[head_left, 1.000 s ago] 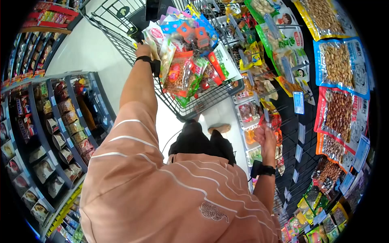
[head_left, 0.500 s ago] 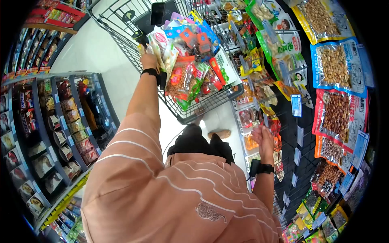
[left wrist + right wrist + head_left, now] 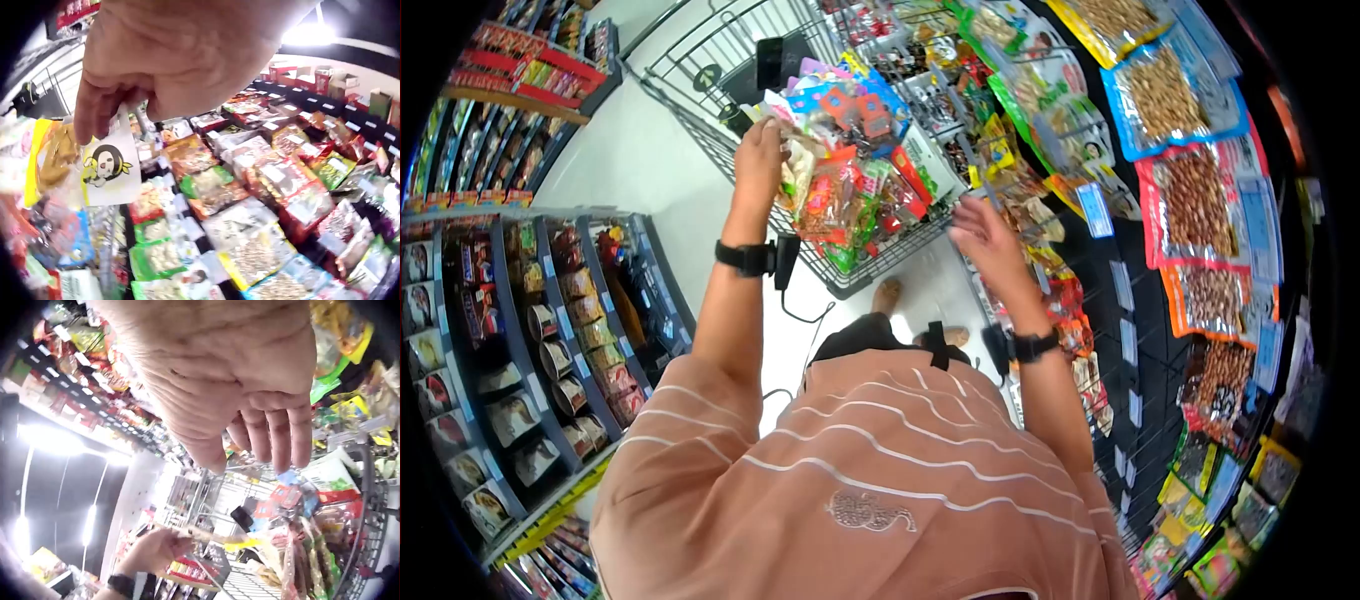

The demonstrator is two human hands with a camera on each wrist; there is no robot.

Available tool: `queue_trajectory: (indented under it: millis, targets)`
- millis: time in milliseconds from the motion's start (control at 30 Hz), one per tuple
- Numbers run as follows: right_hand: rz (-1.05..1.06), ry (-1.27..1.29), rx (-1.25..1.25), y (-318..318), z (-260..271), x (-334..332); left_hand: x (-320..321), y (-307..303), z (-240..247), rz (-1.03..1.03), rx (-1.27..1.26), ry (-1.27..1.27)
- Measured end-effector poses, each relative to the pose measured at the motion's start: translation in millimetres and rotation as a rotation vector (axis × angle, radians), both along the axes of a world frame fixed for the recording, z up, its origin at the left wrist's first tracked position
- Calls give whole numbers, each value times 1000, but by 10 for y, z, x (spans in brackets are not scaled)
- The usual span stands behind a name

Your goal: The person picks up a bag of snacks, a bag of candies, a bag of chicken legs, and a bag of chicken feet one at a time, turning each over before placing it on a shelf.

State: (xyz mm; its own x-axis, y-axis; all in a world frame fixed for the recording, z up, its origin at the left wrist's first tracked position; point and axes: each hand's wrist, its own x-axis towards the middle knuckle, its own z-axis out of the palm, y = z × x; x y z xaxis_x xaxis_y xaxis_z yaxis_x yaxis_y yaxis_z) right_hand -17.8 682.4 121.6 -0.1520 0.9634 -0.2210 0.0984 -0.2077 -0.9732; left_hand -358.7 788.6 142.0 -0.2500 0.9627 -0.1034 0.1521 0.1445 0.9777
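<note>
My left hand [image 3: 758,165] is raised above the left side of the shopping cart [image 3: 838,291]. It pinches the top of a flat snack bag [image 3: 111,167] between thumb and fingers. The bag has a yellow edge, a see-through part with brown pieces, and a white panel with a cartoon face. My right hand [image 3: 988,238] hovers beside the cart's near right corner, by the hanging packets. Its fingers are extended and slightly bent, the palm bare in the right wrist view. Below both hands, a heap of colourful snack packets [image 3: 830,195] fills the near part of the cart.
A dark phone [image 3: 770,62] lies in the cart's far part. Close on the right stands a rack with hanging nut bags [image 3: 1195,200] and price tags [image 3: 1093,209]. Shelves of packaged snacks [image 3: 585,310] line the left, across a strip of pale floor [image 3: 605,150].
My left hand has risen from the cart's left side and drawn back toward me. The right hand has moved from the rack forward and left, toward the cart's corner.
</note>
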Motion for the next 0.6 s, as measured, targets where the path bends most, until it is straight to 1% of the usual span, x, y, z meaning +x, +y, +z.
queue_trajectory:
  millis: [67,100,133,200,267,367,500,533,600]
  targets:
    - [87,-404,351,110,314,-236,257,-133,396,-72,-4,-159]
    - [65,-421,426,144,418,-315,373,-184,541,-118,-8,-227]
    - [42,-439,502,175,503,-379,429,-206,620,-196,-71,-242]
    - [-19,-451,602,244,557,-394,709,-315,851,-292,-51,-330]
    - [-91,-441,646,277,531,-315,992,-421,1018,-383,-66,-412]
    - [-32,-412,629,191,517,-136,1356,-466,1119,-487,-49,-516]
    - [-169,-445,474,-69,632,-47,1708,-437,1139,-649,-94,-640]
    - [-248,-439,517,-95,593,-58,1775,-441,1135,-694,-101,-689]
    - [-309,-345,454,-111,485,38,1918,-481,1177,-711,-82,-686]
